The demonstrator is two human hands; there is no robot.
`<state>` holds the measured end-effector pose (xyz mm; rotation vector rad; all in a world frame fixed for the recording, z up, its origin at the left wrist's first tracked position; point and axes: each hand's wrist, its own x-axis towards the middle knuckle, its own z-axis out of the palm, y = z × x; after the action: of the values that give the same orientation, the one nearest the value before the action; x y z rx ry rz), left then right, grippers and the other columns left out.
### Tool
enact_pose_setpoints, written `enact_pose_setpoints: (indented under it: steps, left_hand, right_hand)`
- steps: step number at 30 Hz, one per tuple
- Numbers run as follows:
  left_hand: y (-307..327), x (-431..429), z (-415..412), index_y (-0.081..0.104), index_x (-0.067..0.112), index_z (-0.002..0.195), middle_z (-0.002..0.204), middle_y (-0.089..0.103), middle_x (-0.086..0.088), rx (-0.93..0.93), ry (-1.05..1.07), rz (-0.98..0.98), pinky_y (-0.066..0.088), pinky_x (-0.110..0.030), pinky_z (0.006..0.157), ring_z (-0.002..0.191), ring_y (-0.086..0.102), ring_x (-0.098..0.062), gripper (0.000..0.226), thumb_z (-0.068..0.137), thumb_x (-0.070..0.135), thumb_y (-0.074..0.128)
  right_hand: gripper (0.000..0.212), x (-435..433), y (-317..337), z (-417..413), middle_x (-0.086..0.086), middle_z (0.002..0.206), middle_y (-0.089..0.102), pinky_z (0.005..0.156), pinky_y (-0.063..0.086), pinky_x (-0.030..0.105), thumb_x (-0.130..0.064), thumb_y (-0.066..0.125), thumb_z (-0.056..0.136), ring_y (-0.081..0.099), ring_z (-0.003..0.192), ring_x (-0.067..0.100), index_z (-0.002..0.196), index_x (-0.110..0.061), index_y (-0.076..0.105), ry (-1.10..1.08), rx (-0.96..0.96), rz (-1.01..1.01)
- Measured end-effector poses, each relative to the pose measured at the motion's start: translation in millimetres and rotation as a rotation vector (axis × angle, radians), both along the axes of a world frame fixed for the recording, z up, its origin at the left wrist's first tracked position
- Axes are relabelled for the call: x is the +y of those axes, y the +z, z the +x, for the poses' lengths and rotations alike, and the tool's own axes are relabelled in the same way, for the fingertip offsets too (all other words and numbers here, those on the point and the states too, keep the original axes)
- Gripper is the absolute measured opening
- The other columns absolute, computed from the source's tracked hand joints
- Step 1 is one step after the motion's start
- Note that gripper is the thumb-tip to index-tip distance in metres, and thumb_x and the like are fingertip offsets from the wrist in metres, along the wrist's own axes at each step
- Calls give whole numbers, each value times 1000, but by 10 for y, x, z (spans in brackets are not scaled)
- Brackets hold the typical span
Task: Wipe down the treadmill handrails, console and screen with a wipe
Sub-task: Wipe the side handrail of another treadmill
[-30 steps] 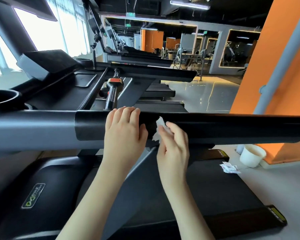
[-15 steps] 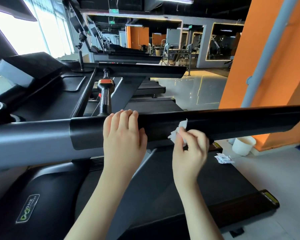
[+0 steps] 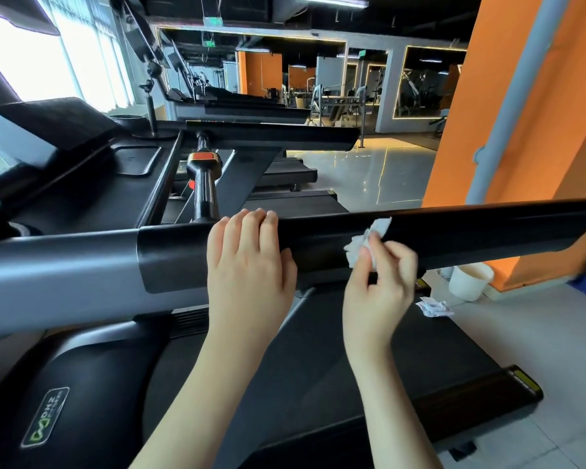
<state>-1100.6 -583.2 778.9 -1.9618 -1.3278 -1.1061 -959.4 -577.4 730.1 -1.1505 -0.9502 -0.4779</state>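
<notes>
Handrail: the near handrail (image 3: 471, 231) ran across in front of the person, its black sleeve reaching to the right end and joining a grey section (image 3: 58, 269) on the left.
Left hand: the left hand (image 3: 251, 265) lay flat against the near face of the black sleeve, close to the joint with the grey part. Its fingers were together and nearly straight, the tips reaching the top edge. It held nothing.
Right hand: the right hand (image 3: 379, 289) was just beside the left, further along the rail to the right. Its fingers were curled, with the thumb and fingertips pinching the wipe.
Wipe: the crumpled white wipe (image 3: 366, 240) stuck out above and to the left of the right hand's fingertips, pressed against the front of the black sleeve, its top corner near the rail's upper edge.
Console: the dark console (image 3: 82, 191) sat off to the left behind the rail, well apart from both hands.
Floor: a white paper cup (image 3: 471, 282) stood on the floor below the rail's right end, beside the orange wall (image 3: 521, 137), and a torn white wrapper (image 3: 433, 306) lay near it at the edge of the treadmill deck (image 3: 285, 360).
</notes>
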Motion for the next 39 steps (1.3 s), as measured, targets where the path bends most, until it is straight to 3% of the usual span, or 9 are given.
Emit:
enact_pose_setpoints:
  steps: [2,8,13,17,19,23,29,33,39]
  left_hand:
    - [-3,5,20,60,-5,116,113,62,-18,-1,12,13,35,-46,100,108,56,-38,42,84,20,51]
    - [-10,16,116,61,-5,107,106,62,-18,-42,76,55,36,-49,97,101,56,-39,35,84,19,50]
    - [-11,22,170,61,-2,101,101,62,-16,-81,133,70,37,-49,94,98,54,-37,32,88,24,48]
    - [33,22,215,61,0,96,99,62,-15,-109,157,64,35,-47,94,94,52,-37,30,89,26,46]
    - [43,16,214,60,1,97,98,61,-14,-123,167,53,33,-46,95,96,48,-35,30,89,26,46]
    - [47,-20,246,60,3,98,97,61,-13,-140,175,27,32,-45,96,97,46,-32,30,88,27,46]
    - [73,-2,386,64,3,106,105,65,-12,-99,141,-5,30,-46,101,102,56,-35,38,86,28,44]
    - [50,10,464,64,2,110,108,65,-13,-106,128,2,29,-45,102,104,57,-37,40,86,28,45]
    - [36,16,473,63,1,109,107,65,-14,-120,133,14,32,-48,101,102,56,-37,39,87,28,45]
  right_hand:
    - [24,-45,-118,-178,18,96,58,76,49,25,10,57,87,61,82,32,108,7,69,44,-19,2]
    - [31,27,152,-7,13,91,61,80,34,14,17,55,81,48,77,27,99,0,73,17,-113,-22]
    - [28,102,361,127,10,93,62,71,43,40,3,45,83,46,80,29,89,-4,72,18,-86,-93]
    - [29,106,467,127,4,88,62,67,33,32,-10,43,86,43,78,24,82,-8,71,108,-312,-150]
    - [27,197,573,242,3,85,60,67,26,30,-13,46,86,41,79,22,79,-10,72,58,-293,-206]
    - [30,155,494,420,8,88,61,67,35,34,-17,44,86,40,81,21,83,-7,73,19,-134,-172]
    - [38,-7,300,378,10,99,63,74,48,38,-1,39,83,47,88,25,103,-2,71,207,-308,-136]
    - [30,31,239,611,14,96,62,82,43,21,12,51,84,54,86,27,101,1,72,138,-179,-72]
    - [29,-59,-63,379,17,101,57,70,52,34,12,58,84,61,76,30,111,5,69,277,-273,-69]
